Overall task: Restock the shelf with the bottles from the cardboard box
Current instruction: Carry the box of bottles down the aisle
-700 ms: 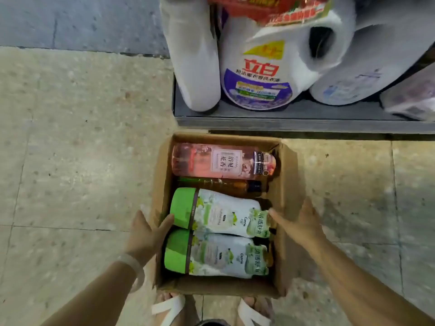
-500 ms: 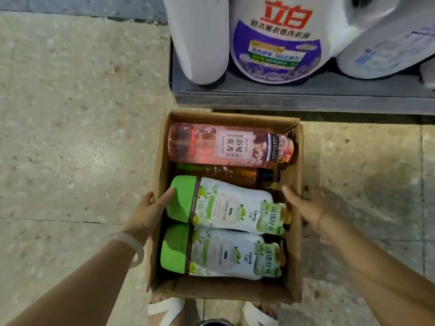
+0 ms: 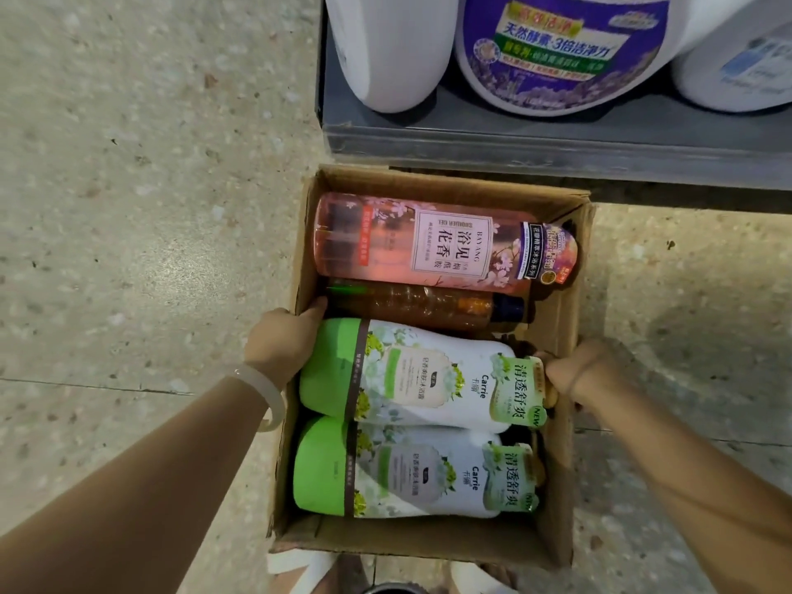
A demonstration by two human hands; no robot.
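Observation:
An open cardboard box (image 3: 557, 538) stands on the floor in front of the grey shelf (image 3: 535, 147). Several bottles lie in it on their sides: a pink shower gel bottle (image 3: 428, 242), a brown bottle (image 3: 411, 306), and two green and white bottles, an upper one (image 3: 428, 379) and a lower one (image 3: 411, 473). My left hand (image 3: 283, 345) reaches over the box's left wall and grips the upper bottle's green end. At that bottle's cap end, my right hand (image 3: 587, 370) is curled, its thumb on the cap. The fingertips of both hands are hidden.
Big white detergent jugs (image 3: 561, 49) fill the shelf just above the box. Speckled floor tiles (image 3: 150, 207) spread to the left and right. My sandalled feet (image 3: 300, 572) show at the box's near edge.
The view has dropped closer to the box. Both hands have moved in from the box's sides and closed on the ends of the upper green and white bottle.

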